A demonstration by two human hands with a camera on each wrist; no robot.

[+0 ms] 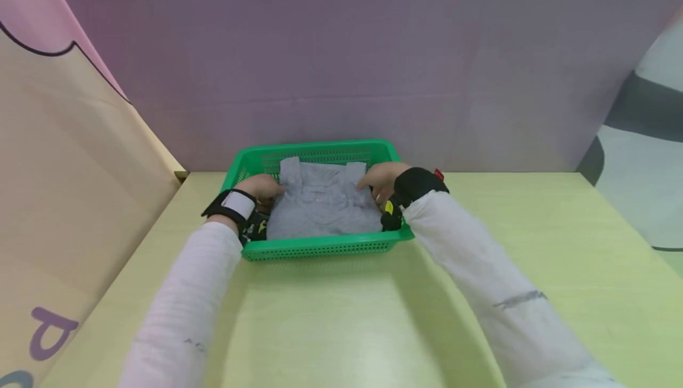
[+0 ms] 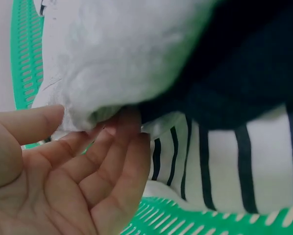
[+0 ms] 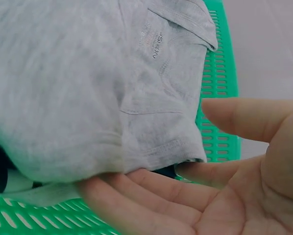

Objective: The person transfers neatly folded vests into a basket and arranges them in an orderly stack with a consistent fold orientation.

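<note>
A green plastic basket [image 1: 320,247] stands on the table and holds a folded grey garment [image 1: 325,207] on top of other clothes. My left hand [image 1: 261,189] is at the garment's left edge and my right hand [image 1: 380,179] at its right edge. In the left wrist view, the left hand [image 2: 83,152] has relaxed fingers touching the underside of the grey garment [image 2: 122,54]; a dark garment [image 2: 244,73] and a black-and-white striped one [image 2: 220,161] lie beneath. In the right wrist view, the right hand [image 3: 225,196] has straight fingers under the grey garment [image 3: 78,83], thumb held apart.
The yellow-green table [image 1: 347,317] stretches between me and the basket. A purple wall [image 1: 347,67] stands just behind the basket, with a pink and tan panel [image 1: 64,156] along the left. Black wrist straps [image 1: 416,186] sit on both arms.
</note>
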